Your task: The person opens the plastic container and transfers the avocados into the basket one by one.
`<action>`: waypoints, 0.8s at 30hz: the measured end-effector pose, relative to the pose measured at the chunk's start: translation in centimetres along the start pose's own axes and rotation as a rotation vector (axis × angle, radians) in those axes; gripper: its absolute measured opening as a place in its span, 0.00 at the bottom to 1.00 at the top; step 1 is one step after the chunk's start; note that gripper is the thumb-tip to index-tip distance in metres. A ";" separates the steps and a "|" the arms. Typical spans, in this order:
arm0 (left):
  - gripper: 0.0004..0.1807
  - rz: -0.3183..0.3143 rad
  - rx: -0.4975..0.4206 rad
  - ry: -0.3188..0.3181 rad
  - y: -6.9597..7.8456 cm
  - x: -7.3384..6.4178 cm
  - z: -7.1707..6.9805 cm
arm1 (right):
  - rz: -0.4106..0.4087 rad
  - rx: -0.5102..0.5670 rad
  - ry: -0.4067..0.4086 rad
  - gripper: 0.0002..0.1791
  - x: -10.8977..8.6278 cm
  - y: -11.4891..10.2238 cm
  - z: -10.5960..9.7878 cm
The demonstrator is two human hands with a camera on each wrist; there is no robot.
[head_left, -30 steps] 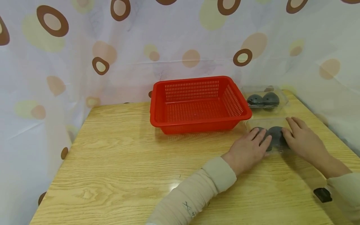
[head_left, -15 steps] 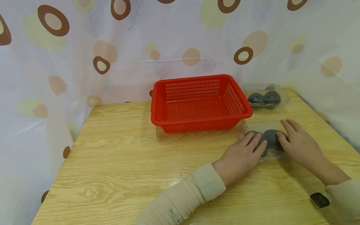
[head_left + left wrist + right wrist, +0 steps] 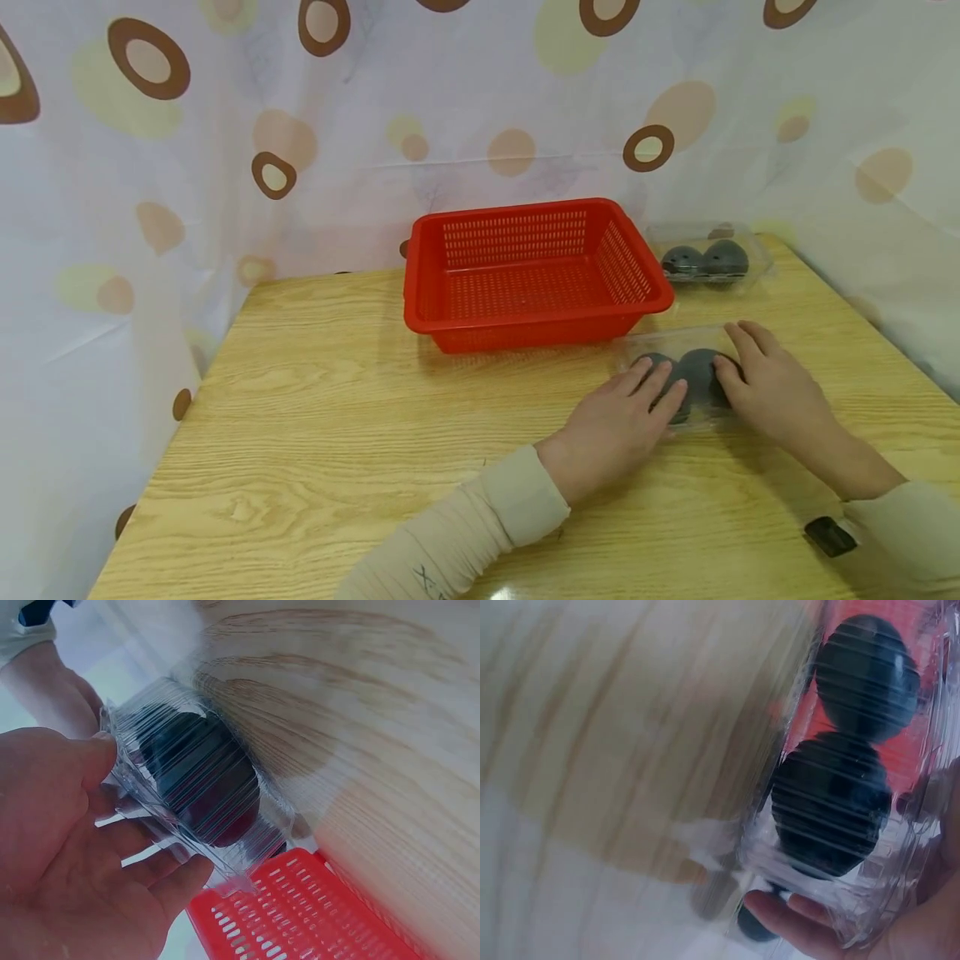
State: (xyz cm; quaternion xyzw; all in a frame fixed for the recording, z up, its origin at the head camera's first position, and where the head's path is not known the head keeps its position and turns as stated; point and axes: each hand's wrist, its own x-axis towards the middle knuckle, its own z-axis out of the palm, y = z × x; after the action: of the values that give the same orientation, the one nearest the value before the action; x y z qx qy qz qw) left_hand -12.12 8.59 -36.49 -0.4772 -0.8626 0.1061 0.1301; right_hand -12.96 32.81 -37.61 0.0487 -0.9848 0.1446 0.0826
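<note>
A clear plastic clamshell box (image 3: 675,340) with ribbed sides holds two dark, round, fruit-like things (image 3: 697,375). It is just in front of the red basket's right corner. My left hand (image 3: 618,425) grips the box's left end, fingers spread over it. At the opposite end, my right hand (image 3: 780,392) grips the box with thumb and fingers. In the left wrist view, the fingers of the left hand (image 3: 82,855) curl along the side of the box (image 3: 199,765). The right wrist view has both dark round things (image 3: 832,806) showing through the plastic, above the right hand (image 3: 907,922).
The red slotted basket (image 3: 547,319) stands at the back middle with nothing in it. Right of it sits a second clear box (image 3: 759,262), also with two dark round things (image 3: 726,260). A patterned curtain (image 3: 450,100) hangs behind the wooden table (image 3: 315,417).
Both hands have shifted left and slightly toward me, bringing the clear box along. The basket and the second box stay where they were.
</note>
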 end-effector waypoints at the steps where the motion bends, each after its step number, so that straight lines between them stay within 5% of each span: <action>1: 0.31 0.001 -0.004 0.003 -0.1 -0.3 0.0 | -0.004 -0.001 0.004 0.31 0.0 -0.3 0.1; 24: 0.31 0.037 0.013 0.106 -3.0 -5.5 0.9 | -0.066 -0.011 0.003 0.31 -0.3 -6.0 1.7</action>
State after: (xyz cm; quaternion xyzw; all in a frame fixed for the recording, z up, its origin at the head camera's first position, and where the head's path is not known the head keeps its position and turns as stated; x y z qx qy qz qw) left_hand -12.01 2.28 -37.11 -0.4971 -0.8448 0.0887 0.1768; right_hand -12.24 26.60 -37.63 0.0805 -0.9834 0.1363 0.0892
